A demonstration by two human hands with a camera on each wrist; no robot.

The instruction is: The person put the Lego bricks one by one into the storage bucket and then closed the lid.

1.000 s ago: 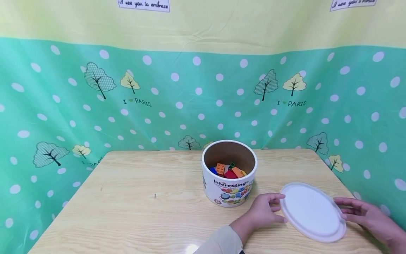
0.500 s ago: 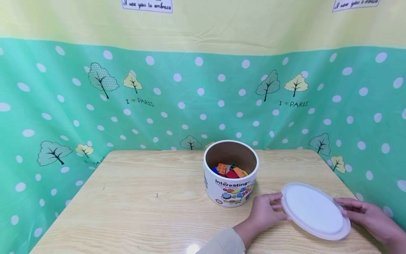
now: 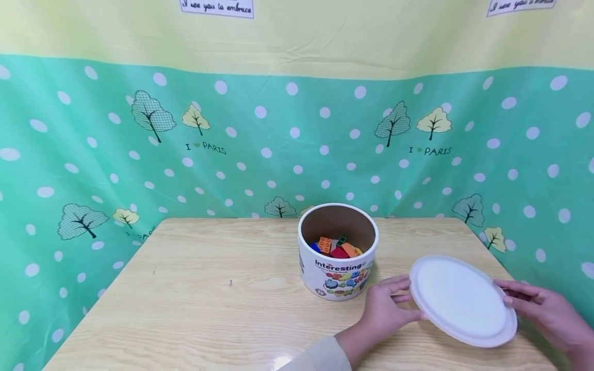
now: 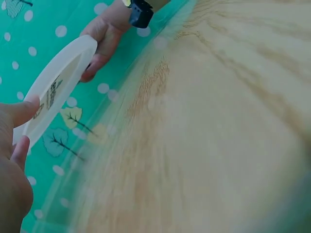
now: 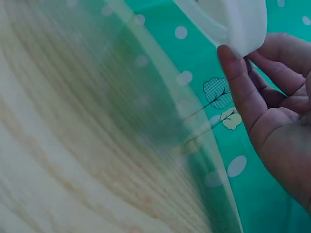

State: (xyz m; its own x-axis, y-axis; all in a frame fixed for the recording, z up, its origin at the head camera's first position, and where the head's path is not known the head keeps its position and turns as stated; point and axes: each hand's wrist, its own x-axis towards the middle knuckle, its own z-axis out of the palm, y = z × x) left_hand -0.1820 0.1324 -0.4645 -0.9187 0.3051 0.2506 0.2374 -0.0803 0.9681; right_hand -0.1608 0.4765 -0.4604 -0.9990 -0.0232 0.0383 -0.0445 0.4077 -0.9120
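A round white lid (image 3: 464,301) is held tilted above the right side of the table, its edge pinched from both sides. My left hand (image 3: 382,312) grips its left edge, thumb and fingers on the rim. On the opposite edge my right hand (image 3: 547,312) pinches the rim. Both wrist views show the lid (image 4: 60,87) lifted off the tabletop, with dark print on its underside in the left one. Left of the lid stands a white printed bucket (image 3: 336,278), uncovered, with several colourful toy building blocks (image 3: 339,250) at its bottom.
The bucket stands upright on the light wooden table (image 3: 195,299), near its back edge. A green and yellow curtain (image 3: 287,134) with dots and trees hangs behind the table and along its sides.
The lid has risen a little and shifted slightly right, with both hands moving along on its rim. The bucket has stayed in place on the table.
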